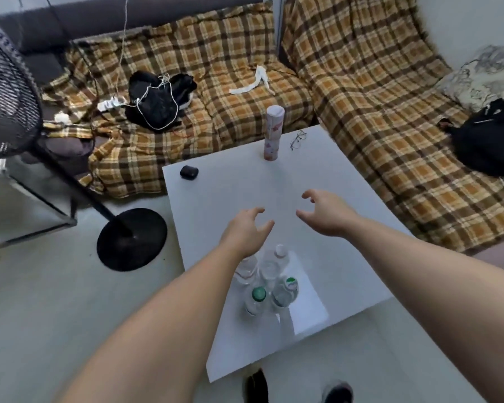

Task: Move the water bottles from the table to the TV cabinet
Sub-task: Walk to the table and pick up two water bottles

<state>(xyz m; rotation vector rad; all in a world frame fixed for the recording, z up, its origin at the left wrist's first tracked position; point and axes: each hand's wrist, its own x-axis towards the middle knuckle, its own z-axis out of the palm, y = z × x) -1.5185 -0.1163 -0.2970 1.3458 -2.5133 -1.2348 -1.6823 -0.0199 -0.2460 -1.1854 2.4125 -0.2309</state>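
Observation:
Several clear plastic water bottles (269,279) stand upright in a tight cluster near the front of the white table (216,196). Two have green caps (259,293), the others white caps (280,251). My left hand (246,231) hovers over the table just beyond the cluster, fingers spread and curled, holding nothing; its forearm partly hides one bottle. My right hand (325,215) hangs further right and further back, also open and empty. The TV cabinet is not in view.
A tall pink canister (272,132), glasses (298,139) and a small black case (189,171) lie on the table's far part. A plaid-covered sofa (361,97) wraps the back and right. A black standing fan's base (131,238) sits on the floor at left.

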